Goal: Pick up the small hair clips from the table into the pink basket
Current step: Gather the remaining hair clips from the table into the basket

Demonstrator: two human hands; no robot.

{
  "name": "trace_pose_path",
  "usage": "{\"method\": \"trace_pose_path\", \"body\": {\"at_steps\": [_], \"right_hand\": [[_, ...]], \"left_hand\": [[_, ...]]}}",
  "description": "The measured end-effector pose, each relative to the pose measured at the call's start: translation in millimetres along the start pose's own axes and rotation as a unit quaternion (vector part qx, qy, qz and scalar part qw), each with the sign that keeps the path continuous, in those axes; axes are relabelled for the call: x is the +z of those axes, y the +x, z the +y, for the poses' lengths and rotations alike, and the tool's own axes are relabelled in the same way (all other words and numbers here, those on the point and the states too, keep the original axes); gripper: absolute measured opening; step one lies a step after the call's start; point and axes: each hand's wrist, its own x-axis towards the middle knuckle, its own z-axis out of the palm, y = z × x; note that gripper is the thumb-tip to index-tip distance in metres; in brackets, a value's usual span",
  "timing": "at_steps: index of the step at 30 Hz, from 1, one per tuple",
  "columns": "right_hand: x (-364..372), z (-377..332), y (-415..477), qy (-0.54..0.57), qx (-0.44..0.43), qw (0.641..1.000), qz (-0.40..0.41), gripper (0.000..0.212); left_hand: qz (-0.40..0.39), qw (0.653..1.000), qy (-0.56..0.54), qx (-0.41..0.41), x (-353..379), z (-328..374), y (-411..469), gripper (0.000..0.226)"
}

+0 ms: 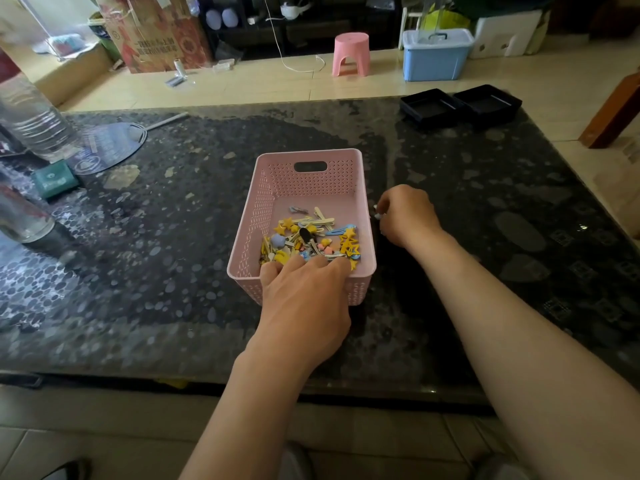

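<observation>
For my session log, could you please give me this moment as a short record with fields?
basket: pink basket on the dark table, holding a pile of hair clips
left hand: left hand over the near rim, fingers in the basket
right hand: right hand on the table right of the basket, pinching something small
far corner: two black trays

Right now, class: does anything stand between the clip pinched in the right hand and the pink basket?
Only the pink basket's own right wall. The right hand pinches a small clip just outside it. The left hand rests on the near rim, out of the path.
</observation>
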Motion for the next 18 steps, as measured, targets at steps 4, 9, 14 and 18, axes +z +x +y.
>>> {"method": "trace_pose_path", "body": {"at_steps": [4, 9, 14, 18], "right_hand": [[-9, 12, 3, 0.097, 0.043, 0.994, 0.003, 0.009], [-28, 10, 7, 0.248, 0.056, 0.964, 0.078, 0.021], [-51, -23, -2, 0.315, -0.101, 0.938, 0.102, 0.008], [-48, -49, -18, 0.308, -0.194, 0.930, 0.052, 0.008]], "left_hand": [[-0.006, 1.000, -0.002, 0.000, -1, 0, 0, 0.007], [0.001, 1.000, 0.000, -0.001, 0, 0, 0, 0.006], [-0.001, 1.000, 0.003, 0.002, 0, 1, 1, 0.007], [-0.001, 1.000, 0.006, 0.003, 0, -1, 0, 0.008]]}}
